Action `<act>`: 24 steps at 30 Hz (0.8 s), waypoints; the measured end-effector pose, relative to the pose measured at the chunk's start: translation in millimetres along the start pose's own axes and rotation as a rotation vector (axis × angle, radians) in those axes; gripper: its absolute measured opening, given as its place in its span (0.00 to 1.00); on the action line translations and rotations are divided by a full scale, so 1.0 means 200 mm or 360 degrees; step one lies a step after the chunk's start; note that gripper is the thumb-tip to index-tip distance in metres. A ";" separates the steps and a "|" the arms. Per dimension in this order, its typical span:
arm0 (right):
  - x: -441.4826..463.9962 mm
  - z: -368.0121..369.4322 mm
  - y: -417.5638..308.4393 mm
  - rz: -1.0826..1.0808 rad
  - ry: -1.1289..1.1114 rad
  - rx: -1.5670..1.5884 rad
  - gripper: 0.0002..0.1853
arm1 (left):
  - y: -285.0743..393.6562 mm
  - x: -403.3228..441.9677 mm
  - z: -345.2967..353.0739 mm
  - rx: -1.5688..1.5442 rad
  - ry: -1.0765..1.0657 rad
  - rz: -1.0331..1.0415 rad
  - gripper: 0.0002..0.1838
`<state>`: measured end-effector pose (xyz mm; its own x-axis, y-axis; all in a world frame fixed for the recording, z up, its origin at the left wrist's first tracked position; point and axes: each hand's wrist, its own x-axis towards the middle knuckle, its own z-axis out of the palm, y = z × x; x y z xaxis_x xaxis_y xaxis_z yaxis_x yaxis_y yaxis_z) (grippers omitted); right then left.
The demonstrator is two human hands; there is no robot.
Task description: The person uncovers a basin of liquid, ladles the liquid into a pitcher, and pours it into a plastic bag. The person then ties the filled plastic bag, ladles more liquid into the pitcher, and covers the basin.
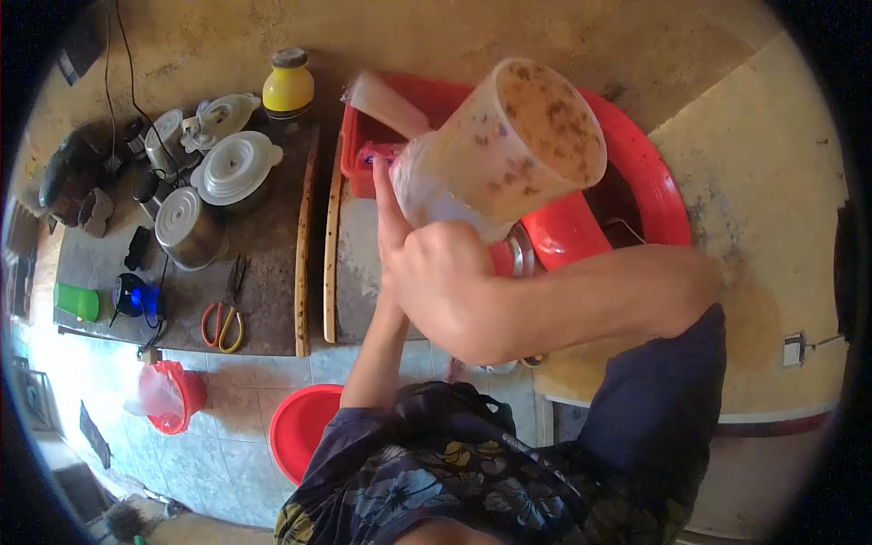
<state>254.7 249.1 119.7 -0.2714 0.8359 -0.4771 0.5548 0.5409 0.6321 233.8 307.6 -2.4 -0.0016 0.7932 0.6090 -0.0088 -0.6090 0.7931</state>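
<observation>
A translucent plastic container (477, 150) is raised and tilted, its round end spotted with brown stains turned up to the right. At its lower left end, my right hand (445, 282) is closed on it, back of the hand up and fingertips hidden. My left hand (389, 213) is behind the right one and mostly covered by it; a straight finger lies along the container's side. Crinkled clear plastic shows around that end of the container. Just behind are a red rectangular basin (350, 150) and a whitish blurred tube-like item (389, 104).
A large round red tub (668, 182) and a red cylindrical vessel (568, 232) stand to the right. On the left table are lidded pots (238, 168), scissors (222, 327), a green cup (76, 302) and a yellow jar (288, 88). A red basin (304, 427) sits below.
</observation>
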 end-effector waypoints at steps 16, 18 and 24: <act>0.04 0.00 -0.03 0.0085 0.0169 0.0066 0.13 | 0.03 0.02 -0.04 0.0006 0.0009 -0.0006 0.52; 0.05 0.00 -0.04 0.0117 0.0199 0.0050 0.11 | 0.04 0.02 -0.06 0.0023 0.0022 -0.0021 0.52; 0.07 0.01 -0.12 0.0152 0.0199 0.0108 0.07 | 0.06 0.01 -0.08 0.0018 0.0033 -0.0043 0.53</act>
<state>240.2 248.4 96.5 -0.3080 0.8906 -0.3347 0.6335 0.4544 0.6262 216.9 302.1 8.0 -0.0222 0.8091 0.5873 0.0021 -0.5874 0.8093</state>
